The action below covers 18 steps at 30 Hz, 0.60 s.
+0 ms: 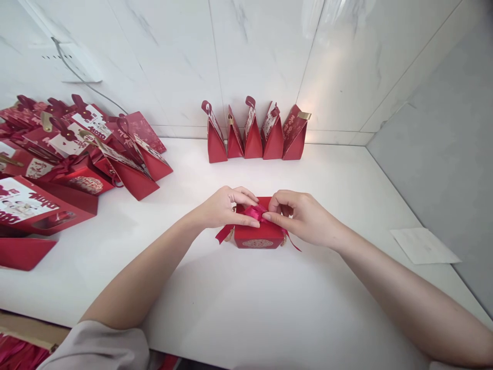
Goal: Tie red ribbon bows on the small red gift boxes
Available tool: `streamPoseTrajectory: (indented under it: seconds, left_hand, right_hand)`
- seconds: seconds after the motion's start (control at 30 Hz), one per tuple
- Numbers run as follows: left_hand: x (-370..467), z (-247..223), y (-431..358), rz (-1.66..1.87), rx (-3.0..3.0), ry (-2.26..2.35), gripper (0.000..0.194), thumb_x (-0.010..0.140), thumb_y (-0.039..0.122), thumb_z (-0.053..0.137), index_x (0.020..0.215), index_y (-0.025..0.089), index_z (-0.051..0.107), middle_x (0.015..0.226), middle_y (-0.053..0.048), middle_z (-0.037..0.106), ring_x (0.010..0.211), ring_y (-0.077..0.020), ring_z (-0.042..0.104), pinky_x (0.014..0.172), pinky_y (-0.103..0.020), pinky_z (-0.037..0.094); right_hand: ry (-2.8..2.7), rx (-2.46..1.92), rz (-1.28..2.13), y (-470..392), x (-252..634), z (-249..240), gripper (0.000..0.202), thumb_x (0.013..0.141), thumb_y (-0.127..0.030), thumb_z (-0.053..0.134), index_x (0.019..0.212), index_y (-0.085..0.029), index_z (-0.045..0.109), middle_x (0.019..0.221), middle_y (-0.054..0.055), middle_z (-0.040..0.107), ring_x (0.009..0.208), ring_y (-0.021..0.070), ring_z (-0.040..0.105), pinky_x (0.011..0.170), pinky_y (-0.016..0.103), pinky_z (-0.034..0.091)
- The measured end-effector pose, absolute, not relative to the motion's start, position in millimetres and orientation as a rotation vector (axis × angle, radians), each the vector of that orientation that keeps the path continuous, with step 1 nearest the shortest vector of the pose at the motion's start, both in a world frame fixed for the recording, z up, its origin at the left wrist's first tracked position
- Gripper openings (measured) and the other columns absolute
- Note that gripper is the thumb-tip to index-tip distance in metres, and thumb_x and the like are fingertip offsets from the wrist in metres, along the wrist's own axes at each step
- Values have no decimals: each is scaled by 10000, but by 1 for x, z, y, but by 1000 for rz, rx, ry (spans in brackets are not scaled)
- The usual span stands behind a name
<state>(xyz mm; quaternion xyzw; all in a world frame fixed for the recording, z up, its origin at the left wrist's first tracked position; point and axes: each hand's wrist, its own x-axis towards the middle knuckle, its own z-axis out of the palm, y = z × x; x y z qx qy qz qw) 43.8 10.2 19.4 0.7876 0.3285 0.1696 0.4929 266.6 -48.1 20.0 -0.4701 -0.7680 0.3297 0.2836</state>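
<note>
Where glossy crimson satin ribbon [253,211] topped the red cardboard box [256,234] on the white counter [246,303], the left hand [223,207] and right hand [306,217] pinched the ribbon from opposite sides, seemingly for balanced control.

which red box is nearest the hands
The red box with the pink ribbon, between the left hand and right hand; the row of five stands by the wall, the rest are farther left.
</note>
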Motion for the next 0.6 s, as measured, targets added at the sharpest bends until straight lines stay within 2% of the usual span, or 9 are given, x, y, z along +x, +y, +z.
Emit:
streamPoseTrajectory:
  seconds: [0.13,0.27,0.43,0.6]
  left_hand:
    - [45,21,10,420,1904,778,184,748,395,755,797,219,778,977,-58,657,1044,-192,572,846,-275,481]
    - [46,22,9,432,1896,741,220,860,381,642,789,224,780,884,-57,682,1099,-179,546,910,-263,458]
    - [46,22,9,433,1900,728,180,848,349,663,837,214,781,961,-54,666,1044,-169,583,877,-253,473]
    - [46,21,8,443,1908,720,166,823,330,690,871,175,726,946,-54,675,920,-150,627,783,-243,490]
  right_hand:
    - [-2034,-1249,936,-47,266,20,211,898,-317,583,720,-214,539,725,-25,592,636,127,505,586,270,408]
    - [-2059,-1224,936,-47,268,21,182,885,-287,598,729,-216,537,738,-24,592,643,128,507,587,271,408]
    - [-1956,-1224,1022,-50,266,22,133,886,-349,614,850,-224,587,819,-21,638,641,121,526,601,273,433]
    - [-1850,-1304,948,-50,258,15,160,888,-313,604,788,-229,695,807,-3,659,657,131,529,620,281,434]
